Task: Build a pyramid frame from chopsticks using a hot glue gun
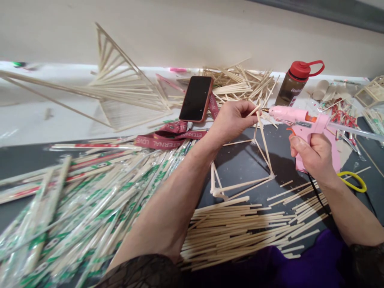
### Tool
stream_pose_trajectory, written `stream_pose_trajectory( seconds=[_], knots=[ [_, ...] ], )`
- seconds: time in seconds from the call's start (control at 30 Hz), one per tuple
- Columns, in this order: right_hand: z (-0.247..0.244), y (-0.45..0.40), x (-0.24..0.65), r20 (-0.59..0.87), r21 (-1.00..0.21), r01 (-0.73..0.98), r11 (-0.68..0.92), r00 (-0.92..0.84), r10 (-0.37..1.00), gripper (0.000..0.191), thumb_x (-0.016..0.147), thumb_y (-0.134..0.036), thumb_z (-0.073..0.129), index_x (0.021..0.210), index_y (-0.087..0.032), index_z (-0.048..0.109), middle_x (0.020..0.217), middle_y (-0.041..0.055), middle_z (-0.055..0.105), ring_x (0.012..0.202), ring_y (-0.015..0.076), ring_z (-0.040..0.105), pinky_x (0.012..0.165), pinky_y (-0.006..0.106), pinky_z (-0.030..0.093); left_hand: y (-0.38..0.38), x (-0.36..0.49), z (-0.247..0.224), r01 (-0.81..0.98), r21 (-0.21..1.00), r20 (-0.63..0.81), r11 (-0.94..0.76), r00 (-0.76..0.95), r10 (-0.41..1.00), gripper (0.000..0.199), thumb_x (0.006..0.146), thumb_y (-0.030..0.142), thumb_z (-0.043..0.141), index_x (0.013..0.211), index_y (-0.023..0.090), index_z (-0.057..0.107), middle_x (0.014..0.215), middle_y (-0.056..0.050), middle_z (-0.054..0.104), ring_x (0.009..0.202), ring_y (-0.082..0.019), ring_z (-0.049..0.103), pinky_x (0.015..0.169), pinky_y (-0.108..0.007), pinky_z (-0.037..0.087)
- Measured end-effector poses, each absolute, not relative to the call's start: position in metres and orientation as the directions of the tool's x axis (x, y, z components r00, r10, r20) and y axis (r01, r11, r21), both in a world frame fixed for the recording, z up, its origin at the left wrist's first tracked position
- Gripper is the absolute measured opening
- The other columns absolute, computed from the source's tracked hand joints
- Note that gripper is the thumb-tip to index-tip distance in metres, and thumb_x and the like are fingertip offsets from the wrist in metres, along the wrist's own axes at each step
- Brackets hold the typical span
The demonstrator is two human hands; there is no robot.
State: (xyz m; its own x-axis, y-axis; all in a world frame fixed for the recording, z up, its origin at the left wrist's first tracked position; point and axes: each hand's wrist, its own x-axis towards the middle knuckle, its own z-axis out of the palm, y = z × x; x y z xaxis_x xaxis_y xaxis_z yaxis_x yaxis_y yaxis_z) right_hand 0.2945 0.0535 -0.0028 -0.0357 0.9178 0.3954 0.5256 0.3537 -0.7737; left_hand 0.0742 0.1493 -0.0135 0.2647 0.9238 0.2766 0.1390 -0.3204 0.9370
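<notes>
My right hand (315,154) is wrapped round the handle of a pink glue gun (310,124), whose metal nozzle points left at the top of a small stick frame (244,185). My left hand (237,120) pinches a wooden stick (254,110) at that top corner, right beside the nozzle. The frame stands on the dark tabletop, its sticks joined at corners with whitish blobs. Part of it is hidden behind my left hand and forearm. A clear glue stick (357,131) sticks out of the gun's back.
Loose cut sticks (237,224) lie in front. Wrapped chopsticks (99,212) cover the left. Behind are a phone (196,99), a red lanyard (162,140), a stick pile (237,86), a bottle (292,86) and a large stick structure (126,96). Yellow scissor handles (355,182) lie right.
</notes>
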Motion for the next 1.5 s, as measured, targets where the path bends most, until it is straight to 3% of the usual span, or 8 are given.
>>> stream_pose_trajectory(
  seconds=[0.3,0.77,0.97,1.5],
  knots=[
    [-0.0058,0.0552,0.2953,0.371,-0.796,0.502,0.339,-0.038,0.928,0.040,0.092,-0.050,0.063,0.064,-0.021,0.060,0.057,-0.0003,0.061,0.056,0.0137,0.057,0.062,0.032,0.046,0.1493,0.0746,-0.0132,0.154,0.935,0.277,-0.321,0.250,0.928,0.009,0.069,0.024,0.076,0.072,0.016,0.073,0.067,0.001,0.065,0.064,-0.012,0.054,0.060,-0.024,0.041],
    [-0.0063,0.0538,0.2937,0.423,-0.747,0.555,0.365,-0.026,0.906,0.038,0.091,-0.050,0.063,0.068,-0.021,0.064,0.058,-0.0001,0.063,0.057,0.0145,0.060,0.064,0.032,0.048,0.1486,0.0733,-0.0114,0.179,0.926,0.275,-0.332,0.283,0.919,0.012,0.070,0.024,0.071,0.075,0.014,0.072,0.074,0.000,0.070,0.070,-0.013,0.058,0.065,-0.023,0.044],
    [-0.0073,0.0554,0.2949,0.406,-0.738,0.579,0.345,-0.027,0.914,0.046,0.090,-0.051,0.062,0.055,-0.022,0.058,0.056,0.0025,0.063,0.056,0.0155,0.060,0.062,0.033,0.049,0.1492,0.0743,-0.0130,0.149,0.932,0.285,-0.332,0.266,0.921,0.014,0.069,0.026,0.072,0.073,0.014,0.071,0.070,0.001,0.066,0.066,-0.011,0.053,0.062,-0.022,0.039],
    [-0.0073,0.0538,0.2971,0.436,-0.679,0.645,0.351,-0.032,0.900,0.049,0.091,-0.053,0.062,0.053,-0.022,0.058,0.056,0.0034,0.060,0.063,0.0177,0.062,0.064,0.034,0.050,0.1496,0.0749,-0.0139,0.125,0.944,0.264,-0.305,0.267,0.927,0.013,0.068,0.026,0.073,0.072,0.014,0.070,0.071,0.000,0.068,0.067,-0.011,0.055,0.063,-0.023,0.042]
  ],
)
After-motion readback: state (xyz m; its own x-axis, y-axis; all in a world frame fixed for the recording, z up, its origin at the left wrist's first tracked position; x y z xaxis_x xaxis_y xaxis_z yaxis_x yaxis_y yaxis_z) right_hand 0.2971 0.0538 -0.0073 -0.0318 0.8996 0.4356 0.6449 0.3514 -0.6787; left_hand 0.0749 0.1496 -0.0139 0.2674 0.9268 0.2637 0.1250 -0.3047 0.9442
